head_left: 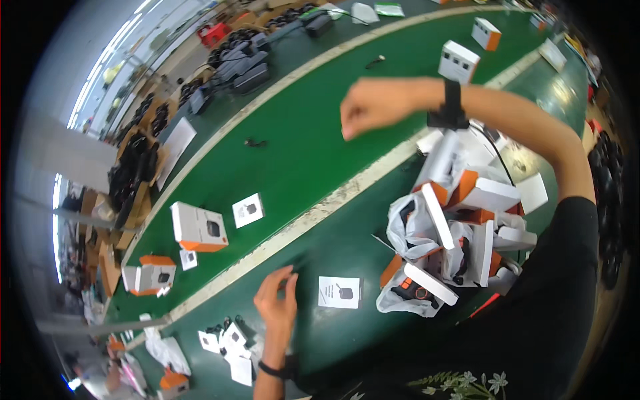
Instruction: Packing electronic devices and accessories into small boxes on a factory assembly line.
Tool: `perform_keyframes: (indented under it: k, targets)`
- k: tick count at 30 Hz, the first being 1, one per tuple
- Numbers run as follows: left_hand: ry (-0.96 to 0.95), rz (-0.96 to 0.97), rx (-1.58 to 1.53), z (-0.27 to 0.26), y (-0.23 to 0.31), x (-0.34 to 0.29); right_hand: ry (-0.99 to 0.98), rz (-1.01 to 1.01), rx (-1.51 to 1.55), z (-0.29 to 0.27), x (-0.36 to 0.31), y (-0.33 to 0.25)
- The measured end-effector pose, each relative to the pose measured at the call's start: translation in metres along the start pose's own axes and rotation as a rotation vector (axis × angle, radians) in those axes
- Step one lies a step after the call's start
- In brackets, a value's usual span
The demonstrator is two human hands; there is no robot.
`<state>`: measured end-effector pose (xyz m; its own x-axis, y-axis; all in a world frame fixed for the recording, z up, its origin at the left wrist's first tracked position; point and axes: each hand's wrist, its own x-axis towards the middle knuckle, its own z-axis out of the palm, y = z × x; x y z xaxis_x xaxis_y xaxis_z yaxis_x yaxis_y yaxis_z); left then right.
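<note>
My left hand [277,297] hovers over the near green table, beside a white booklet [339,292] with a printed device picture. Its fingers are bent but apart, with nothing between them. My right hand [377,105] reaches across the green conveyor belt [303,167]. Its fingers curl downward, blurred by motion, and whatever they hold, if anything, is hidden. Under my right forearm stand several open white and orange boxes [483,250]. White plastic bags [410,233] stick out of them, and a black device with orange buttons [410,290] shows in the nearest one.
Closed boxes [199,228] and another booklet [249,211] lie on the belt at left; more boxes [459,61] stand at the far right. Small dark cables [255,143] lie on the belt. White packets [233,339] sit near my left wrist. Another person [110,373] is at lower left.
</note>
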<state>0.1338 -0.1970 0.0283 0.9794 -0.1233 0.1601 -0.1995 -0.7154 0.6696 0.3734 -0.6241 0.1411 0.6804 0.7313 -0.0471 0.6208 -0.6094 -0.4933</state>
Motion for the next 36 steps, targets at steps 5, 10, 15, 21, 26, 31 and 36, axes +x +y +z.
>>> perform_keyframes:
  k: [5,10,15,21,26,31,36]
  targets:
    - [-0.607,0.539,0.338,0.002,0.031,-0.045,0.292,0.109,0.088,-0.062,0.002,0.049]
    - [-0.431,0.457,0.548,-0.033,-0.023,-0.064,0.184,0.216,-0.166,-0.095,-0.045,0.069]
    - [-0.17,0.323,0.78,-0.112,-0.032,-0.042,-0.047,0.501,-0.484,-0.081,-0.069,0.156]
    - [-0.17,0.481,0.394,-0.055,0.038,0.115,0.003,0.517,-0.582,-0.046,-0.041,0.243]
    - [-0.189,0.47,0.428,0.047,-0.015,0.269,-0.003,0.406,-0.549,-0.033,-0.02,0.292]
    - [0.209,0.472,0.632,0.108,-0.045,0.33,0.155,0.349,-0.54,-0.018,-0.009,0.32]
    - [-0.05,0.373,0.328,0.077,-0.054,0.319,0.106,0.455,-0.618,-0.025,-0.024,0.294]
